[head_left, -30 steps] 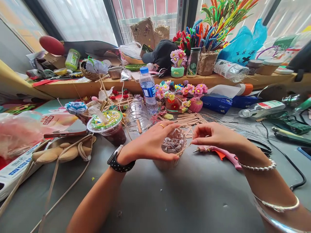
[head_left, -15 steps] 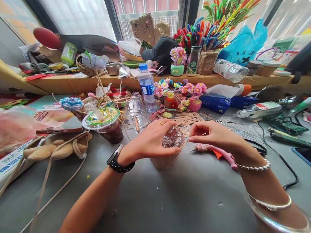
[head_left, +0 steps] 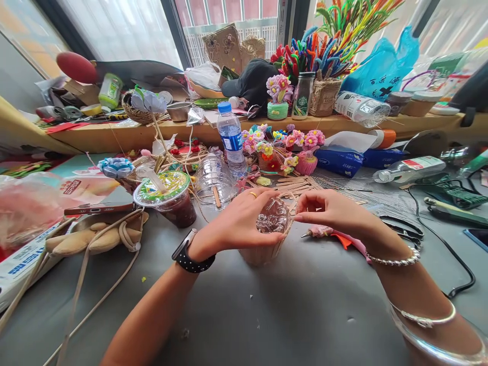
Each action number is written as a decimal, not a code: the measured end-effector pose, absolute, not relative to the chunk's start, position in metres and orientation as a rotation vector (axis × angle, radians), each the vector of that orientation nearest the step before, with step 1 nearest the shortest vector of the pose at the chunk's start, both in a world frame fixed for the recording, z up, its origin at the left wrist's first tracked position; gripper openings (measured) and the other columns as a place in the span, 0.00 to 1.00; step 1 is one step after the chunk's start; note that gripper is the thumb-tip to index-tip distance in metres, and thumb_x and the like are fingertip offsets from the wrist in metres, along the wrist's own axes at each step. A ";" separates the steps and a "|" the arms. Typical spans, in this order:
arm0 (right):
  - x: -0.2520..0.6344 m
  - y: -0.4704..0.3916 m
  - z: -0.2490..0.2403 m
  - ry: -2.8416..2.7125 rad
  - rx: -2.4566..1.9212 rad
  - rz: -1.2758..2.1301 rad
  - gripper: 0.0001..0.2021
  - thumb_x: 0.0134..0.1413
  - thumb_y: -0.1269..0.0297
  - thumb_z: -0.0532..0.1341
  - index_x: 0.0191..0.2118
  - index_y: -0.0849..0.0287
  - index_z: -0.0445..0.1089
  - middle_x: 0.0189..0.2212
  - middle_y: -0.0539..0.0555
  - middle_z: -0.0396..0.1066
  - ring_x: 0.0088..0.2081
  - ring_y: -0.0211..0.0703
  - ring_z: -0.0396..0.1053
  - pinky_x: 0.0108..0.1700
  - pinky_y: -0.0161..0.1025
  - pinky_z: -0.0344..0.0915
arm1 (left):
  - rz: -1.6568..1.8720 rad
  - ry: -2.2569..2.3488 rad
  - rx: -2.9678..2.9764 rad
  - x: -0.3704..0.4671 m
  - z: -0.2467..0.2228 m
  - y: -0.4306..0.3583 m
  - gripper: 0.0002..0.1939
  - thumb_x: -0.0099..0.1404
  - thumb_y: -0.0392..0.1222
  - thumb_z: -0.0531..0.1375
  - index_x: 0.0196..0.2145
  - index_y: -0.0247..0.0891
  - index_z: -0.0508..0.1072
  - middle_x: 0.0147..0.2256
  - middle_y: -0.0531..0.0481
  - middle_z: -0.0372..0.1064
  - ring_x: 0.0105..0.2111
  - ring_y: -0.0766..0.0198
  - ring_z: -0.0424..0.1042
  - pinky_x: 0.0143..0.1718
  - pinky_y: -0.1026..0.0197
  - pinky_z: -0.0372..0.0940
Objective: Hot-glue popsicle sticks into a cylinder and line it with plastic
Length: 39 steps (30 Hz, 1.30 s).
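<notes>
Head view. Cup [head_left: 261,254] on desk [head_left: 297,305]; left hand [head_left: 238,221] spread wide around its top, holding it. Right hand [head_left: 331,213] pinches thin cord [head_left: 288,230] beside the rim. Looks part-done: cord along rim, pinched stretch apparently unfixed. Craft sticks [head_left: 295,184] crowd far edge, glue gun [head_left: 320,232] right; more room nearward.

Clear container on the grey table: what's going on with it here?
A person's left hand holds the clear container about its rim, where it stands on the grey table. The right hand pinches a thin cord at the rim's right side. A pink tool lies near the right hand, and flat wooden sticks lie beyond the container.
</notes>
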State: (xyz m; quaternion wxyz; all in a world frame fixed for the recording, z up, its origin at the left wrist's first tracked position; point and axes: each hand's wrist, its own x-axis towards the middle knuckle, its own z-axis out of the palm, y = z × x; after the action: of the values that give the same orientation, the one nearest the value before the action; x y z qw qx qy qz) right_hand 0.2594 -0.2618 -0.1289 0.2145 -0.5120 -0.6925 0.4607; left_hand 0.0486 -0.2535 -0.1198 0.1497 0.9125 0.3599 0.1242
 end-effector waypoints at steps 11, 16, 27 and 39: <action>0.260 -0.258 -0.136 -1.952 -1.343 1.234 0.12 0.42 0.54 0.60 0.26 0.57 0.63 0.24 0.47 0.62 0.26 0.34 0.59 0.28 0.34 0.58 | 0.343 1.042 2.608 0.049 -0.119 -0.254 0.36 0.52 0.55 0.57 0.54 0.35 0.54 0.53 0.42 0.56 0.54 0.56 0.54 0.54 0.56 0.51; 0.259 -0.257 -0.137 -1.944 -1.335 1.240 0.12 0.41 0.55 0.60 0.26 0.58 0.63 0.24 0.48 0.63 0.27 0.35 0.59 0.29 0.34 0.57 | 0.346 1.050 2.602 0.049 -0.118 -0.254 0.36 0.52 0.55 0.57 0.54 0.34 0.54 0.53 0.41 0.56 0.54 0.55 0.53 0.54 0.55 0.51; 0.260 -0.256 -0.137 -1.805 -1.282 1.344 0.12 0.40 0.56 0.61 0.26 0.60 0.65 0.25 0.47 0.63 0.30 0.34 0.59 0.33 0.33 0.56 | 0.335 1.048 2.590 0.048 -0.119 -0.254 0.36 0.52 0.55 0.57 0.54 0.36 0.54 0.54 0.42 0.55 0.54 0.55 0.53 0.54 0.55 0.50; 0.258 -0.255 -0.142 -1.755 -1.298 1.359 0.12 0.41 0.56 0.60 0.27 0.59 0.64 0.26 0.47 0.63 0.31 0.35 0.60 0.35 0.34 0.57 | 0.354 1.023 2.581 0.047 -0.120 -0.254 0.36 0.52 0.54 0.57 0.54 0.35 0.54 0.54 0.41 0.54 0.55 0.54 0.52 0.55 0.54 0.49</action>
State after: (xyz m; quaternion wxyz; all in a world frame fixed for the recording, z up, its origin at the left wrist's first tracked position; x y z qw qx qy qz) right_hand 0.2575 -0.2547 -0.1422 0.2813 -0.4844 -0.6549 0.5073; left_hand 0.0470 -0.2537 -0.1200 0.1706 0.9086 0.3603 0.1247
